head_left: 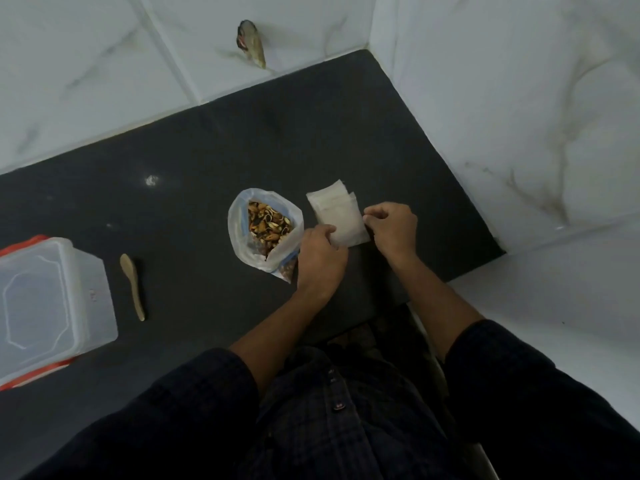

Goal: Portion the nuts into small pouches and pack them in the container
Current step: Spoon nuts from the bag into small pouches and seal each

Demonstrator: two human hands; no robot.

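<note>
On the dark worktop (173, 161), my left hand (320, 252) and right hand (393, 226) each pinch an edge of the top small pouch (341, 216) on its stack, beside the open bag of nuts (266, 226). The lidded container (52, 306) and a wooden spoon (133, 285) lie at left.

Container (52, 306) cropped at left edge.

Dark counter (194, 150), nut bag (265, 226), pouches (337, 213), spoon (133, 285), container (52, 306)
</note>
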